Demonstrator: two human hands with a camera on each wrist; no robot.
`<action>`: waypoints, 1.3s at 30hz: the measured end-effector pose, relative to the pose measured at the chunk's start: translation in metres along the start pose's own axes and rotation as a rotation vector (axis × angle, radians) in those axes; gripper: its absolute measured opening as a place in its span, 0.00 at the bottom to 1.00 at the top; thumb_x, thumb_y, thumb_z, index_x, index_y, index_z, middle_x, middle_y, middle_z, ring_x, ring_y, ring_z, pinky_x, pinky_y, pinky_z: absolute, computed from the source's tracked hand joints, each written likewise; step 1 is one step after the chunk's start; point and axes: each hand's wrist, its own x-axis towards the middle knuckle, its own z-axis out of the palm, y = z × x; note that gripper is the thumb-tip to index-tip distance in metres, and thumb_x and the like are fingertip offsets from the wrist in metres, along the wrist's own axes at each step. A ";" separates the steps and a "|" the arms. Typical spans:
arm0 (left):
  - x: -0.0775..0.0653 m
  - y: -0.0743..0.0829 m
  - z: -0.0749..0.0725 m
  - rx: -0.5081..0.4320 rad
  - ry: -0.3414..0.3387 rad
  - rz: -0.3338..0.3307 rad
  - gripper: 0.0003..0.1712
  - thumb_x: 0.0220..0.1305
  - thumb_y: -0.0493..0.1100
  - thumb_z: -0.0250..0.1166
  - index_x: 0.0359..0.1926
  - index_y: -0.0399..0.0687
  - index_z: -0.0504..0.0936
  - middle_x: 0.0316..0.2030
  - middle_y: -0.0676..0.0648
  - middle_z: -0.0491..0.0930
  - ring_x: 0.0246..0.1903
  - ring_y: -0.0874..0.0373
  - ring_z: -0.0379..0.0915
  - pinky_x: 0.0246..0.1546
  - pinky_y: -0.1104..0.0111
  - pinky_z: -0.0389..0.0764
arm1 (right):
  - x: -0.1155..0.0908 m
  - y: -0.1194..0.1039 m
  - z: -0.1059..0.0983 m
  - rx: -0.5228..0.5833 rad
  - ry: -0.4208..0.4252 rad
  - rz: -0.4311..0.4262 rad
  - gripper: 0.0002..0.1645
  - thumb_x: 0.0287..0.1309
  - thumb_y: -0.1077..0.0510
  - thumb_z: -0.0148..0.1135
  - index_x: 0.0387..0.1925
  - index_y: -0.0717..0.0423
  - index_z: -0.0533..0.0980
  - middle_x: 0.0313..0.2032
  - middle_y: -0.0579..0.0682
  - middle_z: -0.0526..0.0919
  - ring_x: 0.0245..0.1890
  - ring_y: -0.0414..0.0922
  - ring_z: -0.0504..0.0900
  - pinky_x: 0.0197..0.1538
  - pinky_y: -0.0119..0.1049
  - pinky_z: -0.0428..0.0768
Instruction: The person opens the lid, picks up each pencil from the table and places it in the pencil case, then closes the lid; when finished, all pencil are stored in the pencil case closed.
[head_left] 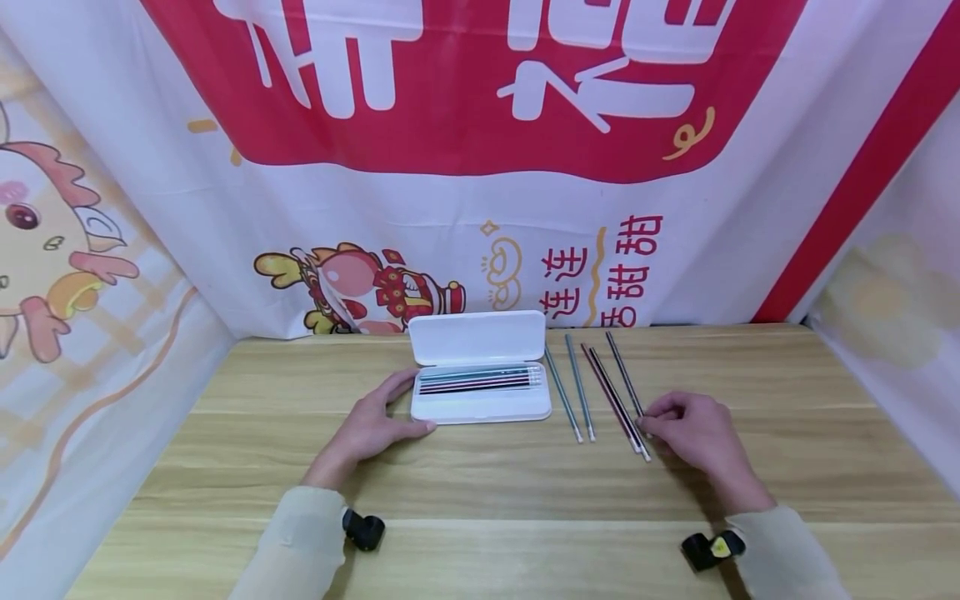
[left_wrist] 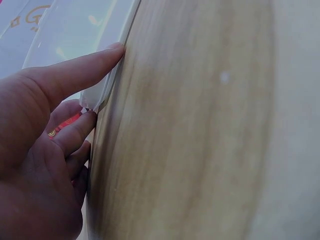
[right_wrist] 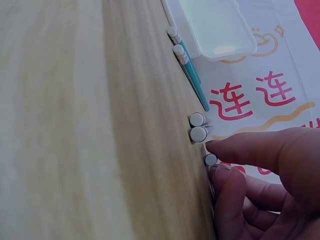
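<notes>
A white pencil case [head_left: 480,410] lies with its lid [head_left: 477,337] raised, several pencils [head_left: 476,382] lying across inside it. My left hand [head_left: 375,421] holds its left end, thumb along the near edge and fingers round the side. To the right, my right hand [head_left: 693,429] pinches a dark pencil [head_left: 624,371] near its white eraser end, which shows between thumb and finger in the right wrist view. Just left of that pencil, a dark red pencil [head_left: 606,390] and a black pencil [head_left: 617,396] lie close together. Two teal pencils [head_left: 562,392] lie nearer the case.
The wood-grain table [head_left: 480,500] ends at a printed cloth backdrop [head_left: 480,225] standing right behind the lid. More cloth [head_left: 900,292] hangs on both sides. Each wrist wears a small black camera [head_left: 363,531].
</notes>
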 end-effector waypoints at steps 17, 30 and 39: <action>0.000 0.001 -0.001 0.007 -0.004 0.011 0.53 0.64 0.58 0.79 0.84 0.66 0.61 0.85 0.47 0.60 0.86 0.37 0.44 0.82 0.31 0.46 | 0.001 0.002 -0.001 -0.023 -0.004 0.007 0.17 0.65 0.53 0.67 0.46 0.63 0.85 0.33 0.53 0.88 0.28 0.44 0.84 0.29 0.36 0.83; -0.001 0.001 0.000 -0.004 -0.007 0.002 0.53 0.63 0.57 0.79 0.83 0.66 0.62 0.85 0.47 0.60 0.86 0.38 0.44 0.83 0.31 0.45 | 0.006 0.012 -0.006 0.206 -0.043 0.130 0.25 0.76 0.50 0.63 0.62 0.65 0.79 0.48 0.62 0.87 0.36 0.46 0.87 0.40 0.36 0.91; -0.001 0.001 0.000 0.005 -0.001 0.003 0.53 0.63 0.58 0.79 0.83 0.66 0.62 0.85 0.48 0.59 0.86 0.38 0.43 0.82 0.31 0.46 | 0.008 0.016 -0.010 0.382 -0.056 0.156 0.25 0.80 0.55 0.60 0.68 0.68 0.75 0.53 0.62 0.88 0.39 0.41 0.90 0.44 0.35 0.92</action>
